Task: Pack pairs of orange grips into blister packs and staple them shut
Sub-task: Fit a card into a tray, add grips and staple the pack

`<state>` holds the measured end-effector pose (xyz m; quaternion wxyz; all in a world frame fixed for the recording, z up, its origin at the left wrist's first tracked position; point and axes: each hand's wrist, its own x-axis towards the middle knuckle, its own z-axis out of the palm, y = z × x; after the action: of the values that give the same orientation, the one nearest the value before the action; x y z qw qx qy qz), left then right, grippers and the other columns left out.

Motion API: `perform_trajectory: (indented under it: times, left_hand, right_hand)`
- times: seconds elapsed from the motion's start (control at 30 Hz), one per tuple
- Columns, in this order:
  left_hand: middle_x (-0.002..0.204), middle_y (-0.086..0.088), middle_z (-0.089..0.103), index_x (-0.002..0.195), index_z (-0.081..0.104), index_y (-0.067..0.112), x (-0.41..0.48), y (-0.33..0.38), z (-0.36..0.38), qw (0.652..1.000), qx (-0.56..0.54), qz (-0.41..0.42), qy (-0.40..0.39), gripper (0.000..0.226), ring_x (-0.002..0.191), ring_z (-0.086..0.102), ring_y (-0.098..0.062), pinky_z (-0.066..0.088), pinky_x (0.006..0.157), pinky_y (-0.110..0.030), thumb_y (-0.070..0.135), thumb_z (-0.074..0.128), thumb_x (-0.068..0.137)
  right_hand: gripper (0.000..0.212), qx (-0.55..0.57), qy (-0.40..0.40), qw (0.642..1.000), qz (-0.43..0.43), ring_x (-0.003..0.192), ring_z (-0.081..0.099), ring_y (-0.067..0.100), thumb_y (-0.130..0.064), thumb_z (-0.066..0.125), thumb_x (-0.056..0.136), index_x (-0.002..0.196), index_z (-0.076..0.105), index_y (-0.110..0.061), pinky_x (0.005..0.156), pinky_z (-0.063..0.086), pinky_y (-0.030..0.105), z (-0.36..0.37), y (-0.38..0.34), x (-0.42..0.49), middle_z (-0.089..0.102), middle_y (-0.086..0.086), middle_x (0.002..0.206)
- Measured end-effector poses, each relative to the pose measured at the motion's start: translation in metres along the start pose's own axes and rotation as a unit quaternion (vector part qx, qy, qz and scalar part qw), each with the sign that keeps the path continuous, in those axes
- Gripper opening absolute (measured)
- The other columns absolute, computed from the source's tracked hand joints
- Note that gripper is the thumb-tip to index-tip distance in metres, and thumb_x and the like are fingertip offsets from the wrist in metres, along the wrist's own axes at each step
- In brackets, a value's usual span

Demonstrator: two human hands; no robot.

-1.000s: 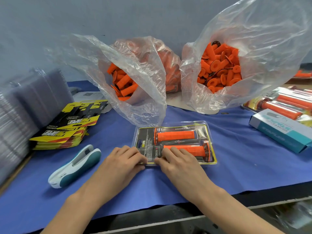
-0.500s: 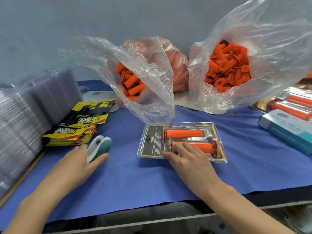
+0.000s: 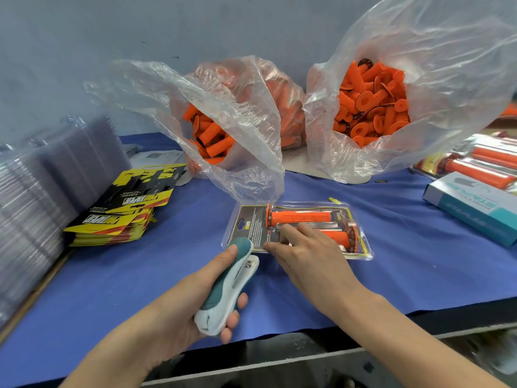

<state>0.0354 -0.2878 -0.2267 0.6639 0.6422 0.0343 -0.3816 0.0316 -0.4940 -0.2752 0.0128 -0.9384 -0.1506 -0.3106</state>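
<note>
Gripping stapler (image 3: 227,287) w/ left hand (image 3: 179,312), nose at blister pack (image 3: 251,219) mid-frame; right hand (image 3: 310,261) fingers (image 3: 289,230) flat, pinning pack vs sliding.

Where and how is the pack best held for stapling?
Probably on the flat card left of the grips, pressed down from above at the near side, as the right hand does. The pack lies flat, the grip bubbles are rounded, and the stapler in the left hand sits at its near-left corner.
</note>
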Motion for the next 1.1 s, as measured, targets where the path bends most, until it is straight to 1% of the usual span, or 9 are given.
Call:
perform_trajectory:
  times: [0.13,0.27,0.4,0.47,0.53,0.6,0.73,0.9,1.1]
  left_hand:
    - [0.074,-0.014,0.059,0.106,0.068,0.012,0.008,0.001,0.004,0.999,0.009,0.02,0.03,0.067,0.049,0.054,-0.022,0.047,0.041,-0.027,0.066,0.065,0.066]
    - [0.073,-0.012,0.059,0.106,0.066,0.014,0.017,-0.002,0.001,0.999,-0.007,0.023,0.033,0.063,0.05,0.054,-0.022,0.047,0.044,-0.027,0.067,0.062,0.073]
    - [0.074,-0.013,0.058,0.099,0.067,0.012,0.028,-0.006,0.006,0.999,-0.03,0.033,0.03,0.059,0.052,0.053,-0.023,0.049,0.047,-0.029,0.067,0.06,0.078]
    - [0.076,-0.015,0.061,0.102,0.067,0.009,0.032,-0.007,0.008,0.998,-0.04,0.042,0.032,0.059,0.055,0.056,-0.024,0.052,0.049,-0.031,0.064,0.061,0.081]
    - [0.079,-0.015,0.064,0.109,0.065,0.005,0.037,-0.006,0.01,0.997,-0.049,0.049,0.038,0.059,0.058,0.059,-0.024,0.053,0.051,-0.032,0.059,0.06,0.086]
    - [0.08,-0.014,0.063,0.11,0.066,0.006,0.04,-0.006,0.011,0.997,-0.055,0.044,0.036,0.055,0.057,0.057,-0.023,0.052,0.05,-0.031,0.056,0.057,0.089]
    - [0.072,-0.009,0.056,0.095,0.064,0.012,0.044,-0.003,0.01,0.998,-0.046,0.039,0.03,0.045,0.052,0.049,-0.021,0.045,0.046,-0.027,0.055,0.052,0.087]
    - [0.068,-0.008,0.055,0.096,0.061,0.012,0.045,-0.001,0.012,0.999,-0.029,0.034,0.031,0.046,0.048,0.048,-0.019,0.042,0.042,-0.024,0.057,0.051,0.091]
    - [0.068,-0.009,0.055,0.092,0.062,0.011,0.044,-0.002,0.017,0.998,-0.019,0.041,0.039,0.047,0.047,0.049,-0.019,0.042,0.042,-0.023,0.057,0.053,0.091]
  right_hand:
    - [0.016,-0.015,-0.004,1.0,-0.01,0.073,0.053,0.019,-0.019,0.077,0.079,0.089,0.072,-0.03,0.06,0.047,0.032,-0.001,0.0,0.0,0.059,-0.007,0.086]
    - [0.019,-0.025,-0.004,1.0,-0.014,0.072,0.054,0.018,-0.018,0.078,0.075,0.089,0.073,-0.031,0.059,0.047,0.031,-0.001,-0.001,-0.001,0.059,-0.007,0.086]
    - [0.018,-0.033,-0.005,0.999,-0.022,0.072,0.054,0.017,-0.019,0.077,0.076,0.088,0.073,-0.031,0.06,0.046,0.03,-0.001,-0.003,-0.001,0.059,-0.008,0.085]
    - [0.017,-0.036,-0.006,0.999,-0.024,0.073,0.054,0.018,-0.019,0.075,0.077,0.088,0.073,-0.031,0.06,0.045,0.031,-0.001,-0.003,-0.001,0.059,-0.008,0.086]
    - [0.015,-0.04,-0.009,0.999,-0.025,0.073,0.053,0.018,-0.019,0.073,0.078,0.087,0.072,-0.031,0.061,0.044,0.031,0.0,-0.003,-0.001,0.058,-0.007,0.086]
    - [0.015,-0.041,-0.008,0.999,-0.024,0.073,0.053,0.018,-0.018,0.074,0.078,0.086,0.072,-0.03,0.06,0.045,0.031,0.001,-0.004,-0.002,0.058,-0.007,0.085]
    - [0.015,-0.038,-0.007,0.999,-0.025,0.074,0.054,0.018,-0.019,0.074,0.079,0.088,0.073,-0.03,0.061,0.048,0.032,0.003,-0.005,-0.003,0.059,-0.007,0.086]
    - [0.015,-0.046,-0.008,0.998,-0.029,0.075,0.054,0.018,-0.02,0.074,0.079,0.089,0.073,-0.031,0.061,0.048,0.032,0.003,-0.006,-0.004,0.059,-0.007,0.087]
    - [0.014,-0.044,-0.001,0.999,-0.031,0.073,0.054,0.018,-0.02,0.075,0.077,0.087,0.073,-0.03,0.059,0.044,0.031,0.004,-0.008,-0.005,0.059,-0.007,0.085]
